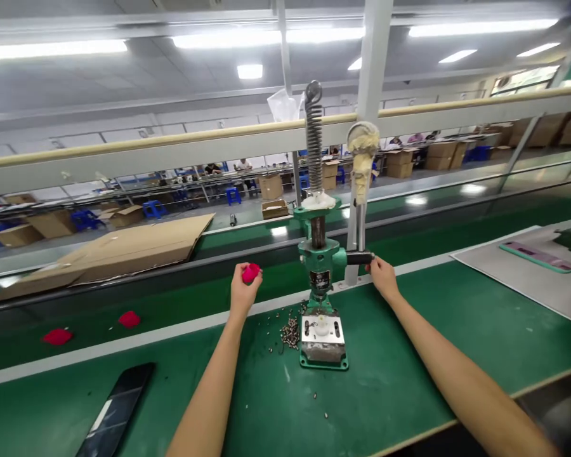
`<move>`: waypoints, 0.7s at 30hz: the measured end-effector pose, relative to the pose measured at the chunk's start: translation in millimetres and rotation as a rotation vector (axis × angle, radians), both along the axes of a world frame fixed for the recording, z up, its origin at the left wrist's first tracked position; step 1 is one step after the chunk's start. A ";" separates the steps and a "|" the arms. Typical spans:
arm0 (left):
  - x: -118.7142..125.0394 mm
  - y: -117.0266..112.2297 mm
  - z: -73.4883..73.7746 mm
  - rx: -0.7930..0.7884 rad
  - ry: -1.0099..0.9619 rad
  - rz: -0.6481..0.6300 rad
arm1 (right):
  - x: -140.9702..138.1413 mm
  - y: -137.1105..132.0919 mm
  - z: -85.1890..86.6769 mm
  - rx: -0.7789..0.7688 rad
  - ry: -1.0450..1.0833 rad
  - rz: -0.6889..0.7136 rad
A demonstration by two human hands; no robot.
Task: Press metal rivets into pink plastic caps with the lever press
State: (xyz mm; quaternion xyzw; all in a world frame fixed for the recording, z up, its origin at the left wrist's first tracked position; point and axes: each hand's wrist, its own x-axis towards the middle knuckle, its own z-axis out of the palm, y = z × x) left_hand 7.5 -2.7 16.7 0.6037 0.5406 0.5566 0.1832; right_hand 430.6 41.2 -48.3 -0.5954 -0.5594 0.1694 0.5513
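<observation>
My left hand [243, 291] is closed around a small bright pink-red piece [250, 273], held above the far edge of the green bench. To its right stands a green hand press [320, 260] with a tall coil spring on top. My right hand [384, 278] has its fingertips closed on the outer end of the press's black side shaft [358, 258]. A lever with a padded yellowish grip [362, 152] rises from that shaft. On the press's metal base plate [309, 339] sits a small whitish part [321, 325]. Small metal pieces [290, 333] lie heaped left of the base.
Two more red pieces [129, 318] lie on the green conveyor belt [171, 295] at left. A dark phone-like slab [117, 409] rests at the front left. Flat cardboard [137, 244] lies beyond the belt. At right are a pale sheet [518, 279] and a flat teal-edged object [538, 256].
</observation>
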 end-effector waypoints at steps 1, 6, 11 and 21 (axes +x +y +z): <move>4.0 -2.5 9.9 0.043 -0.061 -0.048 | 1.0 2.5 -1.7 -0.028 -0.002 -0.002; 22.5 -29.7 57.2 0.195 -0.296 -0.409 | 2.9 5.3 -1.0 -0.084 -0.022 0.011; 29.6 -48.7 78.5 0.210 -0.239 -0.461 | -4.1 0.5 1.9 -0.064 -0.016 0.027; 34.2 -45.1 45.3 -0.132 0.170 -0.425 | -15.7 -63.6 145.9 0.578 0.134 -0.222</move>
